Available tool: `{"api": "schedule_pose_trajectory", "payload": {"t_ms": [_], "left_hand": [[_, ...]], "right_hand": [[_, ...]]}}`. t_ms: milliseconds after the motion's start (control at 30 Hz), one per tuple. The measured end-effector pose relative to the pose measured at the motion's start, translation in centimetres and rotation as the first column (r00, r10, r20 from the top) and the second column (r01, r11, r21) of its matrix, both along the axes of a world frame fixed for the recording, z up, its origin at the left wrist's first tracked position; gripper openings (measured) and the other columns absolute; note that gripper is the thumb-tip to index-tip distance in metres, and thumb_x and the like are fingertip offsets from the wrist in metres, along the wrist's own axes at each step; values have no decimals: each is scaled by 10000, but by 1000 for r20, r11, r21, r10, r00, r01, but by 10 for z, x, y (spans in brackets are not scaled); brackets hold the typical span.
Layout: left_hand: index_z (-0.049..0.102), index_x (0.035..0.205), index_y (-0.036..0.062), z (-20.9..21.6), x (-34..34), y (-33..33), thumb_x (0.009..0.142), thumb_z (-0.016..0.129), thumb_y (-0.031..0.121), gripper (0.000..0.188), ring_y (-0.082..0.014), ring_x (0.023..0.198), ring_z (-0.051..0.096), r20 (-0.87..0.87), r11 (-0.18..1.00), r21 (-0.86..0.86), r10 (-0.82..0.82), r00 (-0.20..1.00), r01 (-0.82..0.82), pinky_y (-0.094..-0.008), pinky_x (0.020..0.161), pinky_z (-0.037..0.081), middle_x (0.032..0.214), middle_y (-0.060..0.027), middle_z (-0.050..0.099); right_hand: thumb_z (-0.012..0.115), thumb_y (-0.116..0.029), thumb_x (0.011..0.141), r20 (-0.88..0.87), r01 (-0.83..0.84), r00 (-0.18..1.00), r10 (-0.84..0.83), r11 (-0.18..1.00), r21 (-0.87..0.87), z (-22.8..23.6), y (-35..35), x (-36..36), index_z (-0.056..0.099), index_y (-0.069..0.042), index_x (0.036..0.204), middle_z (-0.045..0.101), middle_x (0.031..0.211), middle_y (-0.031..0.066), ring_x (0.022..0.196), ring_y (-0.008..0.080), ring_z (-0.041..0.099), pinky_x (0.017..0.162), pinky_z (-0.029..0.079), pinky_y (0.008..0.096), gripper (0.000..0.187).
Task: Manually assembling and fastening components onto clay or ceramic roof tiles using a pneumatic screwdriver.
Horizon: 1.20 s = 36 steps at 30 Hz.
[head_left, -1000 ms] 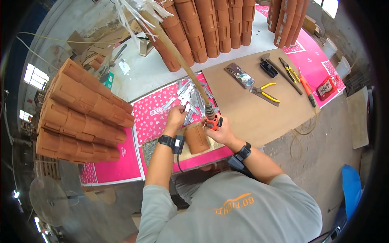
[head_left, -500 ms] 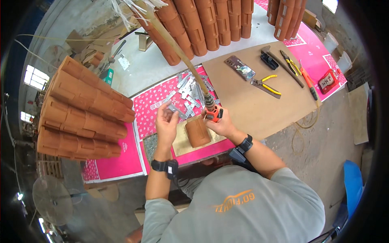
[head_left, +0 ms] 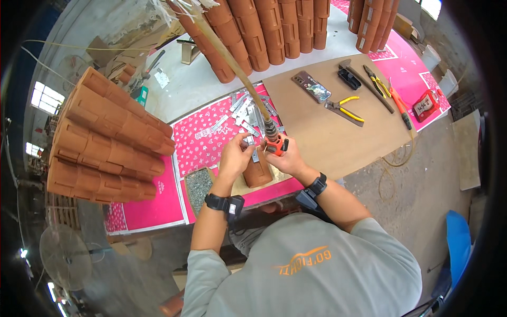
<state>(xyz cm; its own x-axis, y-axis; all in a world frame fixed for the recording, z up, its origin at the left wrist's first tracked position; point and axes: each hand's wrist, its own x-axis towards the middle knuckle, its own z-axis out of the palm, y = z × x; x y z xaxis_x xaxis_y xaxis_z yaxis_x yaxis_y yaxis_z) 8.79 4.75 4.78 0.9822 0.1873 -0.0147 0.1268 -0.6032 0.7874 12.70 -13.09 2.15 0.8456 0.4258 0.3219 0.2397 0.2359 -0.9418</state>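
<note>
At the near edge of the pink-covered table, your left hand pinches a flat metal piece against the top of a short brown cylinder. Your right hand is wrapped around a red power tool just beside it, while a loose pile of metal pieces lies beyond both hands and a tray of small bits sits left of the cylinder.

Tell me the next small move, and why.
Probably settle the strip squarely on the cylinder: the left hand holds it at the cylinder's far end, and the right hand, close by, has the orange tool.
</note>
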Motion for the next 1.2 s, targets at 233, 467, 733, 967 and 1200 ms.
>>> {"api": "schedule_pose_trajectory", "payload": {"t_ms": [233, 467, 733, 967, 1200], "left_hand": [[553, 1227, -31, -9, -1, 6, 869, 683, 110, 406, -143, 718, 626, -59, 998, 34, -42, 997, 44, -308, 632, 486, 797, -99, 665], [549, 1227, -35, 1, -9, 11, 860, 705, 145, 437, -157, 869, 622, -289, 985, -26, -173, 942, 173, -327, 739, 503, 936, -112, 662], [500, 1313, 15, 22, -36, -5, 697, 817, 234, 726, -318, 1039, 607, -164, 940, 159, -276, 947, 302, -386, 896, 491, 1086, -183, 614], [362, 1408, 57, 15, -51, -5, 543, 905, 213, 1034, -376, 1230, 505, -95, 950, 94, -290, 952, 299, -429, 1028, 421, 1276, -211, 499], [342, 1398, 77, 7, -57, -2, 569, 865, 171, 984, -384, 1264, 474, 6, 956, -23, -294, 956, 294, -431, 1060, 410, 1295, -202, 473]], "right_hand": [[714, -48, 737, 64, 46, 997, -46, 999, 1, 1, 2, 1, 651, -35, 963, 668, 809, 59, 722, 113, 612, 700, 513, 287, 235], [704, -52, 736, 43, 37, 998, -37, 999, 1, 1, 3, 2, 651, -36, 959, 660, 797, 54, 710, 112, 601, 691, 507, 287, 230], [671, -23, 732, -6, -18, 1000, 19, 998, 59, 0, 3, 1, 641, -21, 986, 635, 834, 40, 755, 94, 576, 715, 493, 272, 255], [635, 10, 737, 6, -57, 998, 57, 998, 22, 2, 1, 2, 626, -3, 997, 640, 873, 46, 803, 96, 584, 758, 494, 268, 260], [608, 45, 744, -55, -88, 994, 90, 996, 25, 7, 1, 0, 608, 0, 1008, 646, 921, 37, 879, 103, 606, 821, 501, 278, 268]]}}
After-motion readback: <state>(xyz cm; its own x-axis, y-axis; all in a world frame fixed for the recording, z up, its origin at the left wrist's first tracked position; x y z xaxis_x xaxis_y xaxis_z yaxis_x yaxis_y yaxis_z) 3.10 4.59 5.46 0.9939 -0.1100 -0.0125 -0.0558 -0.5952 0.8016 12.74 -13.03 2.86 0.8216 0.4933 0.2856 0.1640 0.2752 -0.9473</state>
